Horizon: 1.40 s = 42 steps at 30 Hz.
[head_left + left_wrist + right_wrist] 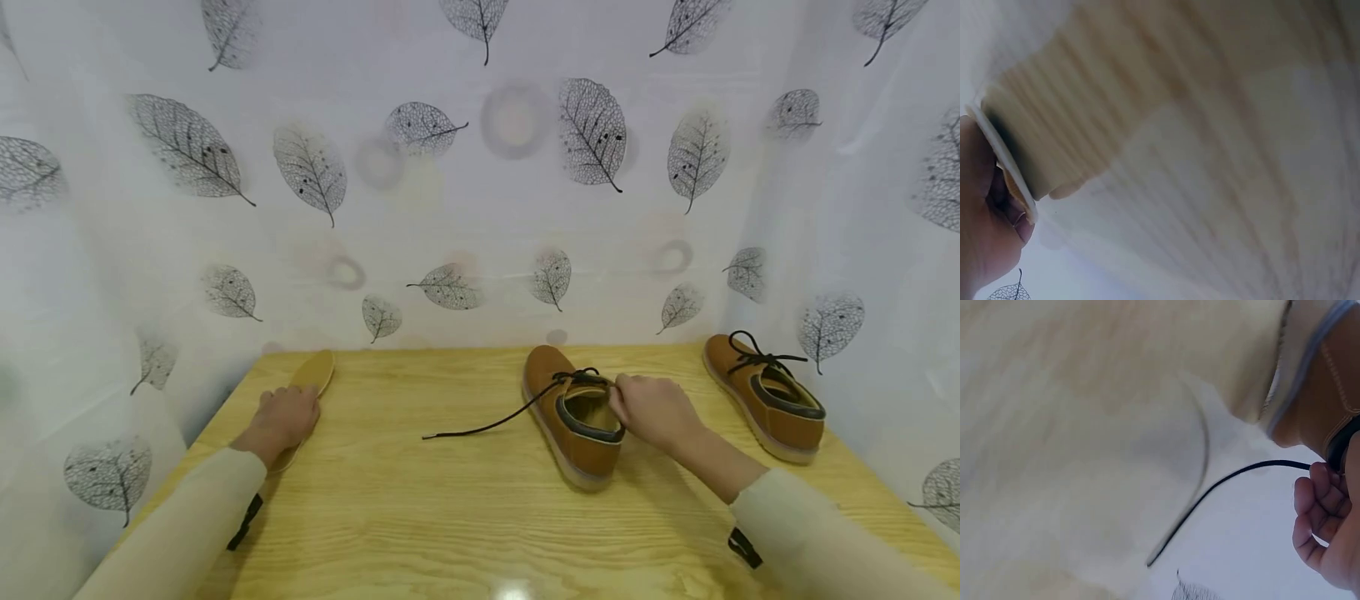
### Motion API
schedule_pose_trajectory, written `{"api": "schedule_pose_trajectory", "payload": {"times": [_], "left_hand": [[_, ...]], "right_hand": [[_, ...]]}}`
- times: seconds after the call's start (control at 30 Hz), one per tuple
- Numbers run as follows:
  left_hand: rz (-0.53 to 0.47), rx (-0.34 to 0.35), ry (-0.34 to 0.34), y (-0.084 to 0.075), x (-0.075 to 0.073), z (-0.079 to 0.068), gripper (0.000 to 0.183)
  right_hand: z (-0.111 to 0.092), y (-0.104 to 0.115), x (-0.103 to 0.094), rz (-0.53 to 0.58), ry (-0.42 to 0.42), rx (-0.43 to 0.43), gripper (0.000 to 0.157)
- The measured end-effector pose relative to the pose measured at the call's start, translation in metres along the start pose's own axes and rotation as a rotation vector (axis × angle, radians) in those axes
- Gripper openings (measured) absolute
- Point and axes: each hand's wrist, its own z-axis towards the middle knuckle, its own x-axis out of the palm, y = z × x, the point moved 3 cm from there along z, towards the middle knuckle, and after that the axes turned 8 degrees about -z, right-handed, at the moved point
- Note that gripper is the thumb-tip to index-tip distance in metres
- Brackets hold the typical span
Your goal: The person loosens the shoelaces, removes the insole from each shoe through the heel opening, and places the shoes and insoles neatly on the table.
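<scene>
On the left of the table, my left hand (285, 418) grips a tan insole (316, 372), with the fingers curled round its edge. The left wrist view shows the insole (1004, 147) edge-on in that hand. Right of centre stands a brown leather shoe (588, 454), its dark-collared opening facing me and its toe pointing away. My right hand (660, 410) pinches the right side of the shoe's collar near the laces. One black lace (483, 430) trails left from the shoe, and in the right wrist view the lace (1229, 479) curves over the tabletop.
A matching brown shoe (795, 425) with a tied black bow stands at the right edge of the wooden table (405, 508). Behind and beside the table hangs a white curtain (495, 217) printed with leaves.
</scene>
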Motion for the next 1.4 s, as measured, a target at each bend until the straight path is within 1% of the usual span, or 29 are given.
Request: {"api": "schedule_pose_trajectory", "payload": {"times": [0.1,0.17,0.23,0.3,0.37,0.43,0.47,0.53,0.6,0.67,0.7,0.77,0.87,1.0,1.23,1.4], "left_hand": [[0.012,-0.015,-0.008,-0.001,-0.002,0.0,0.024],[0.015,-0.021,-0.023,-0.005,-0.004,-0.001,0.026],[0.01,-0.024,-0.039,-0.01,-0.006,-0.005,0.03],[0.019,-0.029,-0.051,-0.015,-0.007,-0.01,0.033],[0.057,-0.025,-0.064,-0.018,-0.009,-0.017,0.036],[0.117,-0.008,-0.075,-0.02,-0.01,-0.023,0.036],[0.14,0.008,-0.074,-0.021,-0.01,-0.025,0.035],[0.172,0.06,-0.06,-0.023,-0.008,-0.029,0.034],[0.172,0.104,-0.026,-0.024,-0.004,-0.032,0.033],[0.165,0.135,0.009,-0.024,0.001,-0.033,0.032],[0.168,0.142,0.014,-0.023,0.003,-0.033,0.032],[0.172,0.131,0.012,-0.022,0.003,-0.031,0.031],[0.152,0.089,0.012,-0.018,0.0,-0.029,0.03],[0.112,0.044,0.041,-0.01,-0.003,-0.03,0.028],[0.102,0.018,0.057,0.004,-0.004,-0.031,0.028],[0.1,-0.01,0.08,0.014,-0.007,-0.03,0.03]], "right_hand": [[-0.001,-0.021,-0.004,-0.05,-0.029,-0.011,0.032],[-0.004,-0.035,-0.008,-0.061,0.001,0.019,0.033],[-0.008,-0.047,-0.011,-0.077,0.011,0.049,0.03],[-0.011,-0.053,-0.014,-0.071,-0.032,0.058,0.024],[-0.014,-0.051,-0.016,-0.053,-0.114,0.016,0.02],[-0.015,-0.044,-0.017,-0.04,-0.191,-0.058,0.027],[-0.016,-0.038,-0.016,-0.037,-0.216,-0.097,0.033],[-0.018,-0.028,-0.015,-0.054,-0.236,-0.165,0.043],[-0.021,-0.02,-0.012,-0.077,-0.241,-0.204,0.048],[-0.024,-0.015,-0.01,-0.09,-0.242,-0.215,0.047],[-0.025,-0.014,-0.009,-0.09,-0.24,-0.21,0.046],[-0.026,-0.014,-0.006,-0.08,-0.224,-0.19,0.045],[-0.025,-0.015,-0.003,-0.082,-0.19,-0.165,0.045],[-0.025,-0.015,0.001,-0.094,-0.165,-0.147,0.045],[-0.028,-0.023,0.003,-0.092,-0.19,-0.114,0.043],[-0.03,-0.033,0.006,-0.116,-0.223,-0.096,0.042]]}}
